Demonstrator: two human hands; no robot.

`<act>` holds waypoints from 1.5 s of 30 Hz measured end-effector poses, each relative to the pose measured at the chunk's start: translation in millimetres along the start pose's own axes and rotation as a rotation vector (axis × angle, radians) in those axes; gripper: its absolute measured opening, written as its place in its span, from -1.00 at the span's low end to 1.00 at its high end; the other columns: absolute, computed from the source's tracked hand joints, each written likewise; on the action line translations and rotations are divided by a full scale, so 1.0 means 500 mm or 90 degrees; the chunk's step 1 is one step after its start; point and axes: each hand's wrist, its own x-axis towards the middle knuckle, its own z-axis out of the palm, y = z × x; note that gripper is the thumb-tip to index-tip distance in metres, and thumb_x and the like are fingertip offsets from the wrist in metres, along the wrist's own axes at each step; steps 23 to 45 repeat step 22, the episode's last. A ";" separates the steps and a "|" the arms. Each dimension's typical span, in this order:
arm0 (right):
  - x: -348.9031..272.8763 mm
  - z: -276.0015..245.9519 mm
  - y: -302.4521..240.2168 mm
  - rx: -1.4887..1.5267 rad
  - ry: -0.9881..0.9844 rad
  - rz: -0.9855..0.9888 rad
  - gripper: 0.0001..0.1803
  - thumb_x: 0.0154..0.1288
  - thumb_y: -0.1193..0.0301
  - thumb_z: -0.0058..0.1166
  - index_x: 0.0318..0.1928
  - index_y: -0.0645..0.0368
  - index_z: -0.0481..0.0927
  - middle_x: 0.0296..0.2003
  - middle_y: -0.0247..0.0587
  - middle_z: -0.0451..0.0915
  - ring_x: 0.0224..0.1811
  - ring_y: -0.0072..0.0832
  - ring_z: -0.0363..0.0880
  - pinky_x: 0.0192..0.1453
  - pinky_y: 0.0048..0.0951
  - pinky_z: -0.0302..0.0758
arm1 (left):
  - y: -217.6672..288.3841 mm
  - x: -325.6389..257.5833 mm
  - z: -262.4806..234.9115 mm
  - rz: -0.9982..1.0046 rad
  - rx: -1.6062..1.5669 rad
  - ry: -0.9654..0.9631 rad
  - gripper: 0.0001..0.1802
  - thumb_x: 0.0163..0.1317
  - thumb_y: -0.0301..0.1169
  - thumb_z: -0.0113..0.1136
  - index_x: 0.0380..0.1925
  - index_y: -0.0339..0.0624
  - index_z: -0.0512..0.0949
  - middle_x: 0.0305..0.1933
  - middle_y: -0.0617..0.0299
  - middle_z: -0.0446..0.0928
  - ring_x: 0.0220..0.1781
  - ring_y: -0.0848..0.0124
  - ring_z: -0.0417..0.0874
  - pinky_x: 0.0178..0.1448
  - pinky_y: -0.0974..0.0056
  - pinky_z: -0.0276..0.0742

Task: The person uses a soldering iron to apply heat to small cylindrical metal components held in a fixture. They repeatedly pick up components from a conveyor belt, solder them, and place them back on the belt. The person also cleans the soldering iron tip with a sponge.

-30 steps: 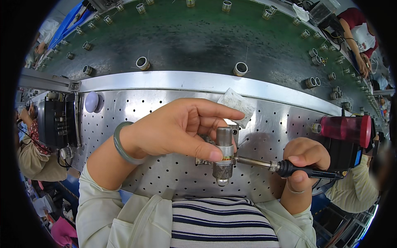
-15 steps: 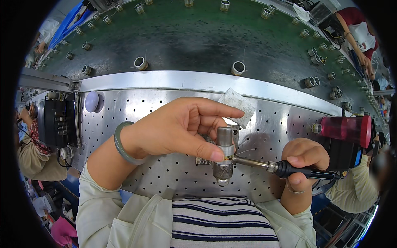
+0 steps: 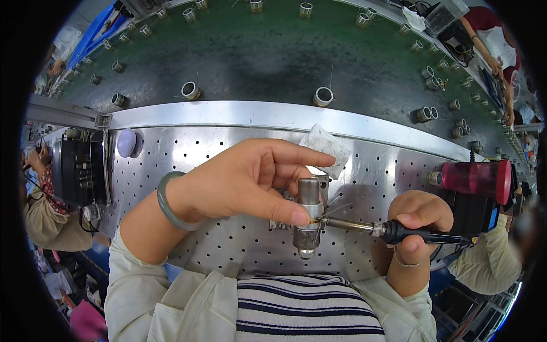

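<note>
My left hand (image 3: 233, 182) is closed around an upright metal cylinder (image 3: 308, 208) at the middle of the perforated metal plate (image 3: 228, 251). The thumb presses on its light ring-shaped middle, while the index finger stretches out above. My right hand (image 3: 421, 219) grips a soldering iron (image 3: 353, 226) by its black handle. The iron points left, its tip at the cylinder's right side beside my thumb. Whether the tip touches cannot be made out. A thin wire sticks out there to the right. Behind the cylinder, a metal fixture (image 3: 323, 181) is partly hidden by my left hand.
A whitish cloth or paper (image 3: 327, 145) lies beyond my left hand. At the left are a lilac egg-shaped object (image 3: 126, 142) and a black device (image 3: 74, 168). A pink transparent container (image 3: 476, 181) lies right. Beyond a metal rail, a green belt (image 3: 250, 57) carries several metal rings.
The metal rings on the green belt have shifted slightly left. Both hands keep nearly the same pose, and the soldering iron's tip has moved very little.
</note>
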 end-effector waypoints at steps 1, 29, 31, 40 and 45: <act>-0.001 0.001 -0.001 -0.005 0.005 0.007 -0.71 -0.05 0.54 0.38 -0.32 0.44 0.58 -0.60 -0.09 0.56 -0.68 -0.43 0.50 -0.58 -0.52 0.38 | 0.001 -0.001 0.002 0.000 -0.008 0.001 -0.19 -0.06 -0.66 0.39 0.26 -0.42 0.27 -0.15 -0.04 0.58 -0.16 0.46 0.64 -0.21 0.56 0.59; 0.005 0.004 -0.001 0.003 0.011 0.057 -0.73 -0.08 0.55 0.36 -0.35 0.42 0.58 -0.59 -0.07 0.58 -0.65 -0.41 0.52 -0.53 -0.53 0.41 | 0.006 -0.007 -0.006 -0.009 -0.007 -0.015 -0.19 -0.03 -0.67 0.36 0.28 -0.42 0.25 -0.11 -0.06 0.58 -0.10 0.40 0.64 -0.11 0.51 0.61; 0.005 0.004 -0.001 0.003 0.011 0.057 -0.73 -0.08 0.55 0.36 -0.35 0.42 0.58 -0.59 -0.07 0.58 -0.65 -0.41 0.52 -0.53 -0.53 0.41 | 0.006 -0.007 -0.006 -0.009 -0.007 -0.015 -0.19 -0.03 -0.67 0.36 0.28 -0.42 0.25 -0.11 -0.06 0.58 -0.10 0.40 0.64 -0.11 0.51 0.61; 0.005 0.004 -0.001 0.003 0.011 0.057 -0.73 -0.08 0.55 0.36 -0.35 0.42 0.58 -0.59 -0.07 0.58 -0.65 -0.41 0.52 -0.53 -0.53 0.41 | 0.006 -0.007 -0.006 -0.009 -0.007 -0.015 -0.19 -0.03 -0.67 0.36 0.28 -0.42 0.25 -0.11 -0.06 0.58 -0.10 0.40 0.64 -0.11 0.51 0.61; 0.005 0.004 -0.001 0.003 0.011 0.057 -0.73 -0.08 0.55 0.36 -0.35 0.42 0.58 -0.59 -0.07 0.58 -0.65 -0.41 0.52 -0.53 -0.53 0.41 | 0.006 -0.007 -0.006 -0.009 -0.007 -0.015 -0.19 -0.03 -0.67 0.36 0.28 -0.42 0.25 -0.11 -0.06 0.58 -0.10 0.40 0.64 -0.11 0.51 0.61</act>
